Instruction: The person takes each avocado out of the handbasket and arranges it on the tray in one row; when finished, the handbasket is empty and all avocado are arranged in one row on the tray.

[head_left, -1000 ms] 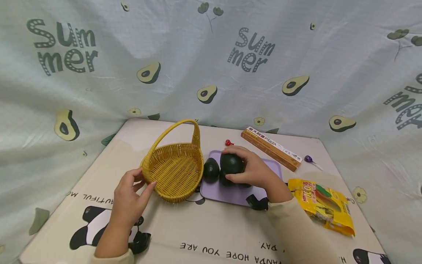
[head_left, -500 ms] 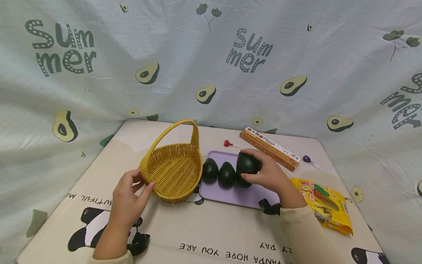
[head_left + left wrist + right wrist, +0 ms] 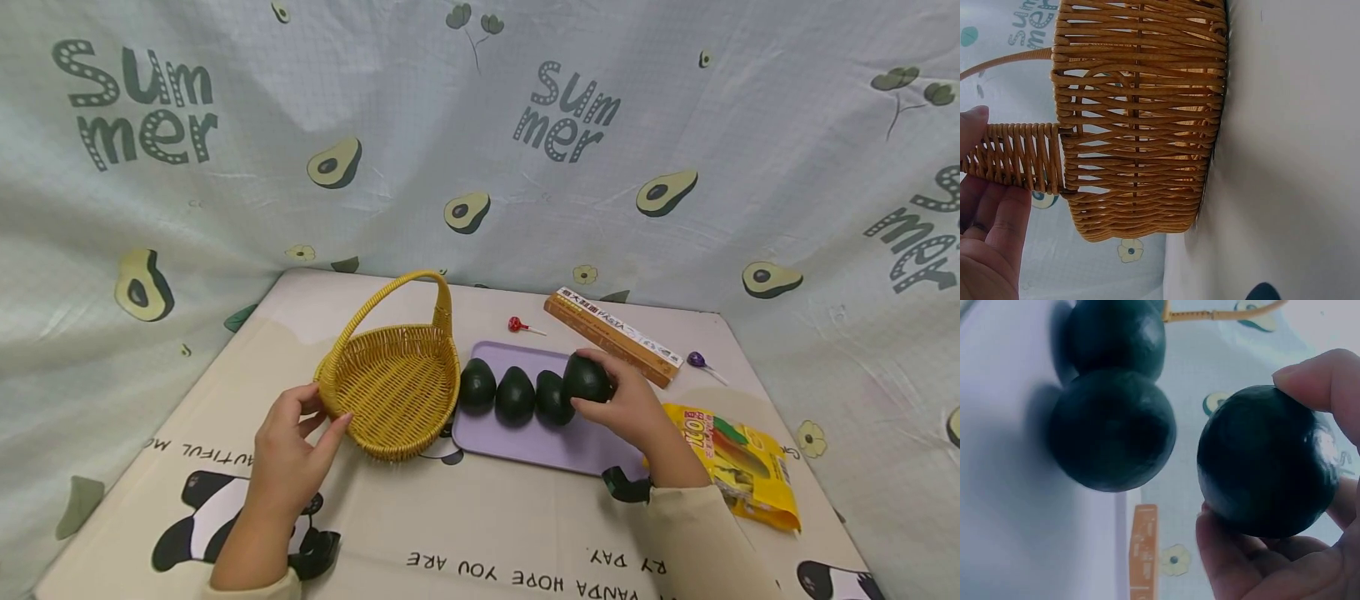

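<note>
My left hand (image 3: pixel 292 446) grips the base of the handle on a yellow wicker basket (image 3: pixel 401 396), thumb on one side and fingers on the other. The basket stands on the table with nothing in it. A dark green avocado (image 3: pixel 585 379) is held in my right hand (image 3: pixel 633 412) between thumb and fingers. In the right wrist view this held avocado (image 3: pixel 1266 462) hangs apart from the nearest avocado on the tray (image 3: pixel 1113 428). Below and to the left, three avocados (image 3: pixel 515 396) lie in a row on a lilac tray (image 3: pixel 495 442), right of the basket.
Behind the tray are a red lollipop (image 3: pixel 517 324) and a long pasta box (image 3: pixel 611 336). A purple lollipop (image 3: pixel 697 360) lies farther right. Near my right forearm is a yellow snack bag (image 3: pixel 742 467). A printed cloth (image 3: pixel 420 100) hangs behind the table.
My right hand has moved to the right across the tray with the avocado, uncovering the row of three. My left hand and the basket have stayed in place.
</note>
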The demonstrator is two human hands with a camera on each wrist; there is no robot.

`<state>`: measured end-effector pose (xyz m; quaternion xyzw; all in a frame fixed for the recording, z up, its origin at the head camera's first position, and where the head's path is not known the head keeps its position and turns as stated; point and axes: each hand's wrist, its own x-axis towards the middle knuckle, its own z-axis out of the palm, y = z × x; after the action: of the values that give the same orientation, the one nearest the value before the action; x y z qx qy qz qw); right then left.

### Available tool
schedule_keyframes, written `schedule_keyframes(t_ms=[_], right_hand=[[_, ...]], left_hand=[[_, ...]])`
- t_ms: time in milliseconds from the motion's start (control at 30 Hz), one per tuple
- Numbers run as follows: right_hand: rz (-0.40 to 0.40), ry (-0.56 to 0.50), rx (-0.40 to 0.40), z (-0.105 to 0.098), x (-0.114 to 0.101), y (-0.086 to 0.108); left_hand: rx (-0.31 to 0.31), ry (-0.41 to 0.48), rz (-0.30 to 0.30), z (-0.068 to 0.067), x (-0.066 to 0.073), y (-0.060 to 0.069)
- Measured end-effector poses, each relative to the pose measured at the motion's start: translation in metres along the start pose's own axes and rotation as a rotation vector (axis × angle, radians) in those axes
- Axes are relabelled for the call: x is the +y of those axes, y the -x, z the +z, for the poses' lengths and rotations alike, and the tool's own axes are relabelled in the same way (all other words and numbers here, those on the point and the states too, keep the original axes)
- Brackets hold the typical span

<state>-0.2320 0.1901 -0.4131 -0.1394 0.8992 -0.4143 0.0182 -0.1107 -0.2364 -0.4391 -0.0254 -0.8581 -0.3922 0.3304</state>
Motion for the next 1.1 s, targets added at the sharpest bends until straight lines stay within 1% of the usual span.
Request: schedule_keyframes(t_ms=[167,333,500,600,700,867,1100], right_hand=[[0.049,0.022,0.001,0.001,0.007,0.003],[0.073,0.023,-0.005,0.002,0.015,0.005],[0.098,0.022,-0.007,0.002,0.021,0.006],[0.106,0.022,-0.004,0.002,0.026,0.006],[0.091,0.021,-0.001,0.002,0.032,0.007],[0.089,0.039,0.002,0.003,0.039,0.008],[0.12,0.064,-0.01,0.005,0.045,0.009]], left_hand=[[-0.003,-0.003,-0.007,0.0,0.0,0.0],[-0.006,-0.008,-0.014,0.0,0.0,0.0],[0.002,0.0,-0.006,0.0,0.0,0.0],[0.004,0.003,-0.001,0.001,0.0,0.0],[0.003,0.006,0.002,0.001,0.0,0.0],[-0.002,-0.003,-0.003,0.001,-0.001,0.0],[-0.009,-0.008,-0.009,0.001,-0.002,-0.001]])
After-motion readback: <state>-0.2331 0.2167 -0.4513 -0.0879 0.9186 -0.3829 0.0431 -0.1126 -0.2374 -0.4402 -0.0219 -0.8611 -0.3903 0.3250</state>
